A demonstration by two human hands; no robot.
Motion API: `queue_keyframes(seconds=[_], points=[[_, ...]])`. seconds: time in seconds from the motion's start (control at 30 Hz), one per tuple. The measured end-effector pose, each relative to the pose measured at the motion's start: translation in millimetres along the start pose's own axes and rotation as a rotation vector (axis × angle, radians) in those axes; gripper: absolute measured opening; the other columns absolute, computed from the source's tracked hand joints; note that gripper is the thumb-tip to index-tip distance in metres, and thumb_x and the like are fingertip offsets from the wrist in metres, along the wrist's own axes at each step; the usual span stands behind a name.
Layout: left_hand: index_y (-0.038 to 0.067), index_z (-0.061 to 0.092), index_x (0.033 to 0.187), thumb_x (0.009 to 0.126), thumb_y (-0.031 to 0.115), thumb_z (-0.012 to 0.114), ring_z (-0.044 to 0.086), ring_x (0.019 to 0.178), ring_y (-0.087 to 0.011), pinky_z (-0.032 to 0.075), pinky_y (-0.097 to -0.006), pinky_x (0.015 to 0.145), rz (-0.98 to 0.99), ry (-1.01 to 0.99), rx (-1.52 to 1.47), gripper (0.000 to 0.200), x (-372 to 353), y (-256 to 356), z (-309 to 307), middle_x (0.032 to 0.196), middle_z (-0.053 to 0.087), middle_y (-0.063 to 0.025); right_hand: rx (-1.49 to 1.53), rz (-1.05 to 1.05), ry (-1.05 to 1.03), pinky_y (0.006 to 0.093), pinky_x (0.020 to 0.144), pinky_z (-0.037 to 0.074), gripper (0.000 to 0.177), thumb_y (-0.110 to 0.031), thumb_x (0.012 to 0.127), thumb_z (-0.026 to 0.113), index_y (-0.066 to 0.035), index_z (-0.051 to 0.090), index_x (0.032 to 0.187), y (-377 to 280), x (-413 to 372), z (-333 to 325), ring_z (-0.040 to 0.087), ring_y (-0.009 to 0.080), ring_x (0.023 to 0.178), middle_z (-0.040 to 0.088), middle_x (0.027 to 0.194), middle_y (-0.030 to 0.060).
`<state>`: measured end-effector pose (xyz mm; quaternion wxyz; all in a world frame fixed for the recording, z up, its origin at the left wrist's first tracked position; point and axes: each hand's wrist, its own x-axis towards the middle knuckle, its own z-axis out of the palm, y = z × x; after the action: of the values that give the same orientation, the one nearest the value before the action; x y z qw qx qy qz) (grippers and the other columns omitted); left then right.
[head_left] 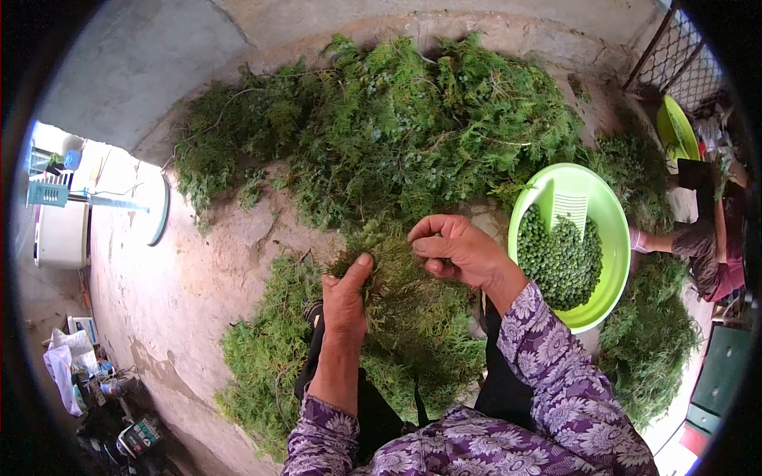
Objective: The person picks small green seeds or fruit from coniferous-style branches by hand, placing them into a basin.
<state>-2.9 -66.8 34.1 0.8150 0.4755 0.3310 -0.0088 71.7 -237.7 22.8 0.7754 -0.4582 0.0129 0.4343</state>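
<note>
My left hand (pixel 346 297) is closed around a leafy evergreen sprig (pixel 397 278), with its thumb on top. Just right of the sprig, my right hand (pixel 456 252) has its fingers and thumb pinched together; whatever lies between them is hidden or too small to name. Beside my right wrist stands a light green basin (pixel 615 285) with a built-in washboard. Small round green cones (pixel 559 262) cover much of its bottom. More cut evergreen branches (pixel 274 341) lie below my hands and around my legs.
A large heap of evergreen branches (pixel 397 119) lies along the wall. At right, another person (pixel 706 246) sits near a second green basin (pixel 677 131). A fan base (pixel 157 210) stands at left, above a pile of tools and bags (pixel 119 397).
</note>
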Motion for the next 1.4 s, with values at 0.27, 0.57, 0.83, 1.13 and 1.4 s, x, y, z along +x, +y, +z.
queue_keyframes(seconds=[0.27,0.57,0.83,1.13,1.4], points=[[0.005,0.057,0.087,0.073,0.007,0.062,0.057,0.068,-0.0118,0.048,-0.0274,0.055,0.101,-0.141,0.000,0.015,-4.0,-6.6,3.4,0.080,0.059,-0.0030,-0.233,-0.181,0.387,0.0189,0.039,0.032,0.009,-0.009,0.075,0.055,-0.003,0.052,0.081,-9.3,0.6,-14.4,0.043,0.0054,0.045,0.048,0.059,0.0002],[0.008,0.053,0.086,0.070,0.009,0.066,0.055,0.067,-0.0113,0.045,-0.0270,0.050,0.021,-0.060,-0.007,0.021,-8.3,-0.8,-10.3,0.077,0.055,-0.0005,-1.522,-0.174,1.361,0.0355,0.079,0.043,0.028,-0.011,0.069,0.054,-0.007,0.056,0.097,-35.7,-66.4,-129.6,0.054,0.0271,0.090,0.058,0.095,0.0124],[0.007,0.048,0.096,0.069,0.007,0.066,0.054,0.075,-0.0105,0.045,-0.0256,0.066,0.033,-0.186,0.047,0.032,-10.7,-10.1,-12.2,0.086,0.053,-0.0013,-0.841,-0.339,0.821,0.0294,0.078,0.044,0.042,-0.016,0.072,0.058,0.001,0.050,0.110,-38.5,-51.8,-98.9,0.055,0.0215,0.092,0.058,0.097,0.0141],[0.005,0.050,0.096,0.073,0.005,0.064,0.054,0.076,-0.0098,0.046,-0.0236,0.066,-0.007,-0.267,0.055,0.028,-10.1,-13.0,-1.0,0.089,0.056,-0.0025,-0.264,-0.230,-0.116,0.0276,0.082,0.042,0.049,-0.012,0.073,0.065,-0.002,0.045,0.117,-11.7,0.0,1.3,0.050,0.0148,0.097,0.053,0.108,0.0089],[0.004,0.052,0.096,0.077,0.007,0.060,0.053,0.073,-0.0071,0.044,-0.0208,0.062,-0.024,-0.330,0.184,0.021,-11.5,-7.5,9.7,0.082,0.057,-0.0004,-0.681,-0.193,-0.111,0.0252,0.074,0.042,0.050,-0.024,0.068,0.069,-0.006,0.051,0.112,-11.2,-8.2,6.5,0.050,0.0119,0.090,0.055,0.101,0.0070]])
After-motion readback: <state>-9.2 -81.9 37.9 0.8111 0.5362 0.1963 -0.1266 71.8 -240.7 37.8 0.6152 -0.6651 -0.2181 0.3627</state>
